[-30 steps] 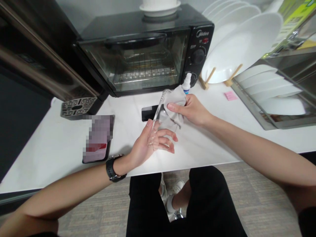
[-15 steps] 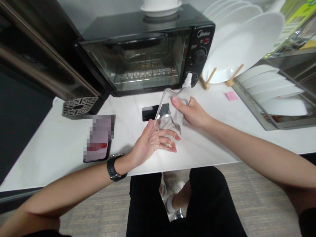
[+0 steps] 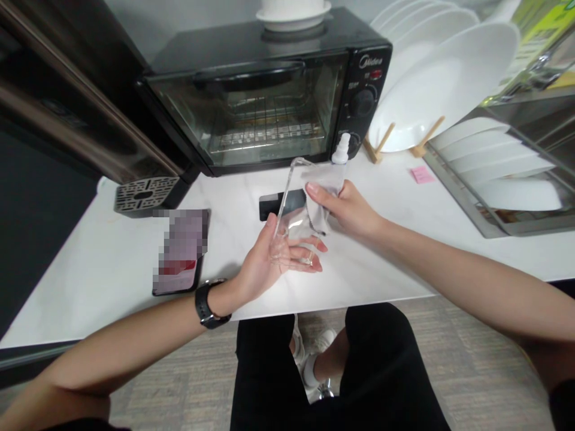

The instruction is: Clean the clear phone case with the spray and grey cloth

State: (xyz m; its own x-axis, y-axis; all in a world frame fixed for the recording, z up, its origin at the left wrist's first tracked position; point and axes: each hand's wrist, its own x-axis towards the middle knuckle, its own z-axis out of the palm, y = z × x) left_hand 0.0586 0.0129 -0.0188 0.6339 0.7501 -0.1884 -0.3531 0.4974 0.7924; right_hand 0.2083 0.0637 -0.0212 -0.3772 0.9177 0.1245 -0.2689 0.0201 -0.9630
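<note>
My left hand [image 3: 258,260] is closed around the lower end of a clear phone case [image 3: 283,209], its fingers showing through the plastic. My right hand [image 3: 348,206] grips a thin grey cloth [image 3: 330,178] against the case's upper right part, thumb on top. Behind the case, a small dark phone [image 3: 269,206] lies on the white counter [image 3: 233,239], partly covered from view. A bottle with a white nozzle [image 3: 342,149] stands just beyond the cloth, its body hidden.
A larger phone [image 3: 182,251] with a blurred screen lies at left, near a drip tray [image 3: 146,194]. A black toaster oven [image 3: 265,114] stands behind. At right are white plates [image 3: 442,84] on wooden racks, a pink note [image 3: 422,175] and a dish-filled sink [image 3: 483,215].
The cloth has shifted slightly left and up over the case, and its lower edge no longer hangs as low. The case has tilted slightly; the left hand stays nearly in place.
</note>
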